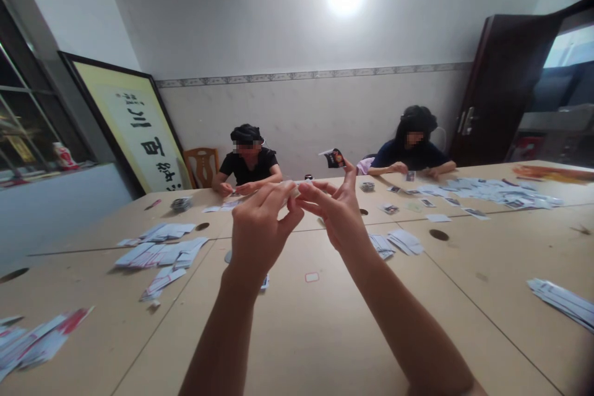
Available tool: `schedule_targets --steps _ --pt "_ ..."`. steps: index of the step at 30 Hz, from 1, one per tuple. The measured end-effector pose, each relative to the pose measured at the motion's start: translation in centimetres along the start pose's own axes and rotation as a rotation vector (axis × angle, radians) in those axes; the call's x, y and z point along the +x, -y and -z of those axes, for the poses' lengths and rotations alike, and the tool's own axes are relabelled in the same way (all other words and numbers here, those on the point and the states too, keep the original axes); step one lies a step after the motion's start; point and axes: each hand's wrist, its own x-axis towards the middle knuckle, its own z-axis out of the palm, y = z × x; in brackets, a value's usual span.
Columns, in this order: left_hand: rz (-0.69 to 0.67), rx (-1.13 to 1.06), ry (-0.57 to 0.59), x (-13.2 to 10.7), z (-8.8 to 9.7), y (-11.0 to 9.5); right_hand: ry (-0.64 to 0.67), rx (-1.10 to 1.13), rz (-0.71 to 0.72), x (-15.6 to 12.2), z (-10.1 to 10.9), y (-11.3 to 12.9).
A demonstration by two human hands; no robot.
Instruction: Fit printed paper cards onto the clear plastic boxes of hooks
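Both hands are raised in front of me above the table, their fingertips meeting. My left hand (262, 223) is closed in a pinch at a small pale piece (296, 190), too small to make out. My right hand (336, 207) touches the same spot with its thumb and a finger. A small dark printed card (334, 158) with a white edge sticks out at a raised finger of the right hand, which seems to hold it. A small red-framed label (312, 277) lies on the tabletop below.
Piles of white paper slips (160, 253) lie on the left of the table (297, 334), with more slips (492, 192) at the far right. A stack of small cards (180, 204) stands at the far left. Two people, one in black (250, 164) and another (411, 148), sit opposite handling cards.
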Motion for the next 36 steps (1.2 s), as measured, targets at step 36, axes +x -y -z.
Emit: schedule_targets --steps 36 --pt "0.841 -0.59 0.134 0.8 4.1 3.9 0.504 0.042 -0.3 2.6 4.8 3.0"
